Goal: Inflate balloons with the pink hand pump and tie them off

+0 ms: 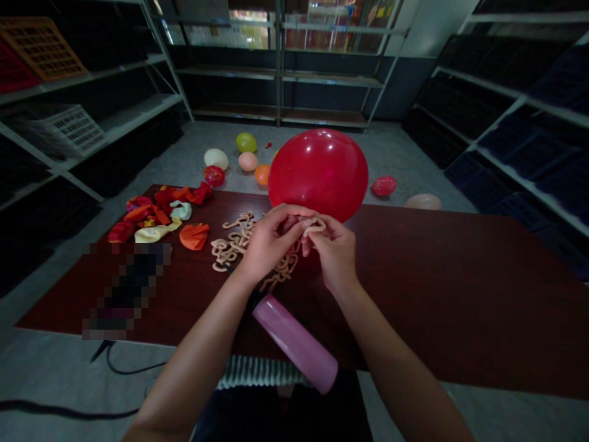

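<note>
Red balloon [318,172] sits atop left hand [267,242] and right hand [334,253], grips pinching its neck

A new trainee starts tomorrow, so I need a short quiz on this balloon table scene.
1. True or false: the left hand and right hand hold the red balloon by its neck.
2. The pink pump lies on: A) the floor B) the table C) a shelf.
3. Fill in: the flat balloons lie to the ___ of the clip pile.
Key: 1 true; 2 B; 3 left.
</note>
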A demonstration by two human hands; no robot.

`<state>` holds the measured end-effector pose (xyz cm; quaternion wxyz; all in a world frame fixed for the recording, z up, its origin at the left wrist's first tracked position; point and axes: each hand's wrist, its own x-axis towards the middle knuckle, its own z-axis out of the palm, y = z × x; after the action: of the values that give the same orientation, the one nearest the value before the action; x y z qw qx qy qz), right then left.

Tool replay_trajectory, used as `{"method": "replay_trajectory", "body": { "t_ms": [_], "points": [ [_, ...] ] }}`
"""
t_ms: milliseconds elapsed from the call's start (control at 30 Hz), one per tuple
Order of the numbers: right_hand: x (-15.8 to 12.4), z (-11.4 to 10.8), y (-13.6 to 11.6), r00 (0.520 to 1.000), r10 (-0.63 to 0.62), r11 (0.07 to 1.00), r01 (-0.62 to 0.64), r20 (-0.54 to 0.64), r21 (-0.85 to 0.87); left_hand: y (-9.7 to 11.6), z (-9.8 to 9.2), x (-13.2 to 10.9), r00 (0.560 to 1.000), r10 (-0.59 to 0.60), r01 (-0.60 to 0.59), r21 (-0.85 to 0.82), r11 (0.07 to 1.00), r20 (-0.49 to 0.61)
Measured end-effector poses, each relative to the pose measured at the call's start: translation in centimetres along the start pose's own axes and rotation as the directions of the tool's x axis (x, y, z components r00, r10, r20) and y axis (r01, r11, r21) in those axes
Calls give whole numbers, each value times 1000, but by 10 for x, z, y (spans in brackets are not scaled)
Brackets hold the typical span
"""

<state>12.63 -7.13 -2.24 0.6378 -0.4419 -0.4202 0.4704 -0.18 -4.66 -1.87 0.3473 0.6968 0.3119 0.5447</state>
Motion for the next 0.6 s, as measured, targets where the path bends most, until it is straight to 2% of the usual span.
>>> {"method": "replay_trajectory", "body": {
  "t_ms": [100, 267, 333, 467, 600],
  "points": [
    [-1, 0, 1, 1000, -14, 1000, 14, 24, 0, 1, 0, -1, 998, 57, -55, 64, 996, -30],
    [-2, -1, 2, 999, -33, 999, 33, 34, -4, 3, -4, 0, 998, 64, -65, 63, 996, 22],
    [-2, -1, 2, 998, -48, 999, 49, 46, -15, 3, -4, 0, 998, 63, -64, 59, 996, 11],
    [-3, -2, 3, 989, -76, 990, 90, 129, -104, 3, -2, 0, 992, -34, 28, -49, 998, -125],
    [-5, -1, 5, 981, -85, 977, 116, 176, -176, 7, -1, 1, 949, -82, 62, -76, 995, -305]
  ]
}}
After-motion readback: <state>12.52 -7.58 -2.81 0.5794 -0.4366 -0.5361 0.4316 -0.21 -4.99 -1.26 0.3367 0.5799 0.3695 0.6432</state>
